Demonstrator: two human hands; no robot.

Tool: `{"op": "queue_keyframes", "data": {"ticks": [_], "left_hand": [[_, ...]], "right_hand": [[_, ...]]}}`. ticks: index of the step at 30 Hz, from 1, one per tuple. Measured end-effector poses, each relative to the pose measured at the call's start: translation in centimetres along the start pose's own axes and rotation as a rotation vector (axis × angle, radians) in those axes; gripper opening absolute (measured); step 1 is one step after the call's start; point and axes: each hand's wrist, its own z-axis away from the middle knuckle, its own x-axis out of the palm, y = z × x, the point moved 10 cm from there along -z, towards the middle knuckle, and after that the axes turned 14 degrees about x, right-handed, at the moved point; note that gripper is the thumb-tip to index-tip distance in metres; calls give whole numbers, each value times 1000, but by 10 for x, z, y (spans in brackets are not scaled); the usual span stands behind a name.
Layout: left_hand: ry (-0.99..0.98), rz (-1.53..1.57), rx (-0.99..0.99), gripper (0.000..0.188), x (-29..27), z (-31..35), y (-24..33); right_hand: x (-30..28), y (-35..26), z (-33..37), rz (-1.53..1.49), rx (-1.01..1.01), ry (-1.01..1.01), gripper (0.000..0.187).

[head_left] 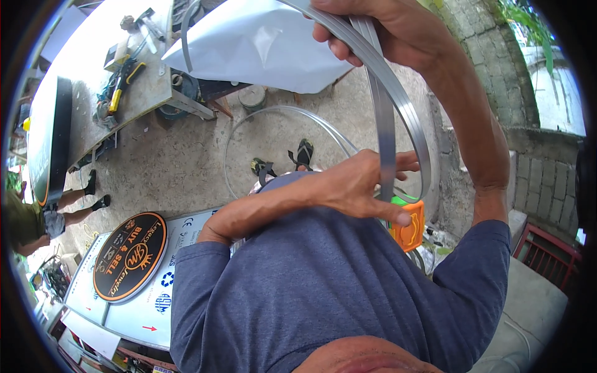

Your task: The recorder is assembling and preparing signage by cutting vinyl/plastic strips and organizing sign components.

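Observation:
My right hand [388, 31] is raised at the top, fingers closed around a long, flexible silver strip [401, 102], possibly metal. Below the grip the strip bends into a narrow loop. Lower down, my left hand [357, 183] reaches across my body, thumb and fingers spread. One length of the strip passes between its thumb and fingers, without a visible grip. Thinner silver curves, apparently the same strip, sweep in a wide ring over the floor [186, 155] near my sandalled feet. Another curved end [185, 40] arches over the workbench at upper left.
The workbench [140, 102] holds a hammer [146, 31], a yellow-black cutter [124, 87] and other tools. A white sheet [261, 46] hangs past its edge. Left, an oval black-orange sign [130, 257] lies on a printed panel [186, 227]. Another person [31, 214] stands far left. An orange container [408, 227] is beside me.

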Motion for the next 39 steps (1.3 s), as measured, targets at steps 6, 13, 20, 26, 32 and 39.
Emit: {"op": "queue_keyframes", "data": {"ticks": [6, 13, 20, 26, 32, 39], "left_hand": [[417, 268, -2, 44, -18, -12, 28], [732, 21, 335, 38, -52, -7, 105], [849, -112, 781, 43, -62, -32, 199], [774, -158, 777, 55, -78, -83, 226], [792, -7, 828, 57, -101, -134, 242], [901, -39, 817, 53, -124, -174, 248]], "right_hand": [[57, -49, -6, 404, -152, 49, 35], [119, -60, -11, 497, -133, -127, 54], [65, -63, 90, 606, -133, 26, 86], [13, -33, 168, 536, -373, 122, 76], [-81, 4, 215, 594, -576, 86, 89], [-102, 8, 235, 546, -665, -29, 75]]}}
